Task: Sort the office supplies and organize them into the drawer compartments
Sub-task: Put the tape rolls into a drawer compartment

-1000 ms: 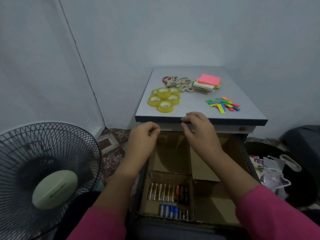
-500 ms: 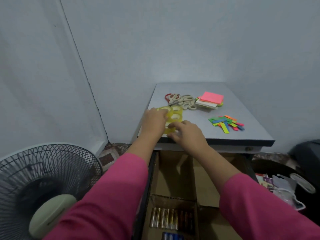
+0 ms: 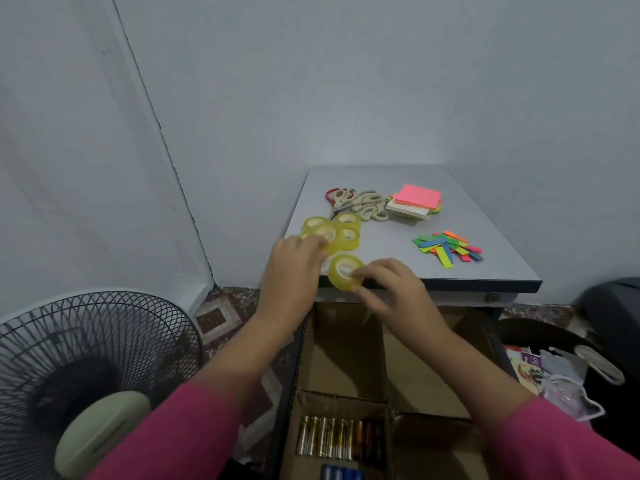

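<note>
batteries (image 3: 337, 437) are already in a near drawer (image 3: 346, 351) compartment, the rest is on the worktop (image 3: 398, 233). right hand (image 3: 391, 289) pinches one tape roll (image 3: 344, 272) at the front edge, left hand (image 3: 294, 261) grips another in the tape pile (image 3: 341, 232). scissors (image 3: 360, 204), sticky notes (image 3: 415, 202) and colour tabs (image 3: 448, 247) still untouched.

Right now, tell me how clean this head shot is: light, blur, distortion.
Head view: dim, flat, bluish light with only soft shadows and no glare. Wide-angle bending curves the wall seam at left. The left hand and right hand on the tape rolls look slightly smeared. The batteries in the drawer sit in murk, their labels unreadable.
</note>
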Demonstrator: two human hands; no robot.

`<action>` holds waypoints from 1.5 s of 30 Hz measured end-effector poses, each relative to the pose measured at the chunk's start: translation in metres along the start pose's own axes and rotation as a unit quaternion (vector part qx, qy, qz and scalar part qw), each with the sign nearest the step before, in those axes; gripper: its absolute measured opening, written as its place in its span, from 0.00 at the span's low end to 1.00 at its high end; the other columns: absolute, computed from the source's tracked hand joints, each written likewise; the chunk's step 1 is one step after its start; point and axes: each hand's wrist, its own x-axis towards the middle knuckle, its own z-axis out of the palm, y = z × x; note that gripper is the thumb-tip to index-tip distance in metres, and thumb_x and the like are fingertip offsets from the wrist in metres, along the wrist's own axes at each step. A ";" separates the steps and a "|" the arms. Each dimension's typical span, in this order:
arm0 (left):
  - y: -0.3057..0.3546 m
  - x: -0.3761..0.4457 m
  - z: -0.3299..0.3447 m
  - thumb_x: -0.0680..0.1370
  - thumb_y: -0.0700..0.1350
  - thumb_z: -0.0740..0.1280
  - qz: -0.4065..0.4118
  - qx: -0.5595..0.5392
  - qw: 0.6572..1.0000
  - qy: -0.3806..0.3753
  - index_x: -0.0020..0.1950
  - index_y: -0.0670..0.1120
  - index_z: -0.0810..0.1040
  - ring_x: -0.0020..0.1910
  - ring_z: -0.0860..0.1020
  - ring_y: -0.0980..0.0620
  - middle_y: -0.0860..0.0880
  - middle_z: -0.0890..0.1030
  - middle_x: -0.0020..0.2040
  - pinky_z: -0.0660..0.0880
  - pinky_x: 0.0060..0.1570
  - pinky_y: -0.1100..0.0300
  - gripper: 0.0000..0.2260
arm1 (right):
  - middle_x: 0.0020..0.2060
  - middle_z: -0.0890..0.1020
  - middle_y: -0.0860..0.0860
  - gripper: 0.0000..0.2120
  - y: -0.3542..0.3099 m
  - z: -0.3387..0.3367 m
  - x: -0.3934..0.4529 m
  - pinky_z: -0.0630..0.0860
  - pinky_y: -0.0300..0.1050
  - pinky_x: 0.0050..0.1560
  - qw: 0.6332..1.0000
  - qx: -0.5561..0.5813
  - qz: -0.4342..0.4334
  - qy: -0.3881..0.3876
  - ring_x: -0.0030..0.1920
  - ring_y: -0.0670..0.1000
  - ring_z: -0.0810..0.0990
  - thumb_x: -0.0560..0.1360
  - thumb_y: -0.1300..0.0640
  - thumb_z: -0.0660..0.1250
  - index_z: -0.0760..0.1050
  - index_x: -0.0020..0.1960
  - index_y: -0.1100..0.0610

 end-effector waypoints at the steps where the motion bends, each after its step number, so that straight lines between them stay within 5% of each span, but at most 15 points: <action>1: -0.002 -0.017 -0.003 0.79 0.47 0.60 0.024 0.008 1.000 0.006 0.56 0.44 0.79 0.47 0.73 0.47 0.46 0.78 0.45 0.70 0.43 0.55 0.12 | 0.52 0.74 0.43 0.12 0.002 0.000 -0.014 0.67 0.30 0.52 1.000 -0.018 -0.004 -0.001 0.54 0.40 0.71 0.75 0.49 0.66 0.78 0.57 0.49; 8: -0.023 -0.094 0.022 0.66 0.47 0.77 0.108 0.166 0.965 -0.172 0.44 0.51 0.83 0.35 0.71 0.52 0.54 0.77 0.33 0.69 0.30 0.58 0.09 | 0.47 0.81 0.44 0.12 0.023 0.032 -0.064 0.71 0.44 0.48 0.977 -0.195 0.049 -0.073 0.51 0.49 0.78 0.72 0.50 0.72 0.80 0.55 0.43; 12: -0.013 -0.076 0.039 0.74 0.45 0.68 0.113 0.259 0.917 -0.282 0.47 0.50 0.82 0.48 0.71 0.49 0.51 0.79 0.38 0.65 0.43 0.55 0.05 | 0.57 0.79 0.48 0.12 0.017 0.047 -0.037 0.64 0.49 0.59 0.939 -0.285 0.090 -0.171 0.61 0.53 0.71 0.78 0.48 0.61 0.76 0.60 0.45; 16: -0.008 -0.060 0.058 0.77 0.40 0.61 0.089 0.306 0.876 -0.364 0.51 0.45 0.81 0.58 0.68 0.45 0.46 0.80 0.49 0.62 0.53 0.52 0.10 | 0.54 0.81 0.52 0.09 0.017 0.066 -0.014 0.63 0.51 0.61 0.898 -0.334 0.165 -0.235 0.61 0.55 0.71 0.78 0.54 0.60 0.78 0.53 0.52; 25: -0.019 -0.064 0.077 0.77 0.40 0.62 0.091 0.324 0.857 -0.391 0.51 0.45 0.81 0.60 0.70 0.44 0.45 0.81 0.51 0.62 0.62 0.48 0.09 | 0.55 0.79 0.54 0.10 0.032 0.088 -0.005 0.67 0.50 0.57 0.873 -0.351 0.217 -0.259 0.59 0.56 0.74 0.78 0.57 0.59 0.77 0.56 0.54; 45: -0.021 -0.071 0.074 0.76 0.40 0.61 0.082 0.299 0.867 -0.390 0.50 0.45 0.81 0.58 0.68 0.44 0.45 0.80 0.48 0.60 0.60 0.48 0.10 | 0.58 0.76 0.54 0.14 0.023 0.082 -0.022 0.68 0.48 0.56 0.867 -0.380 0.166 -0.277 0.58 0.56 0.72 0.78 0.59 0.58 0.75 0.60 0.57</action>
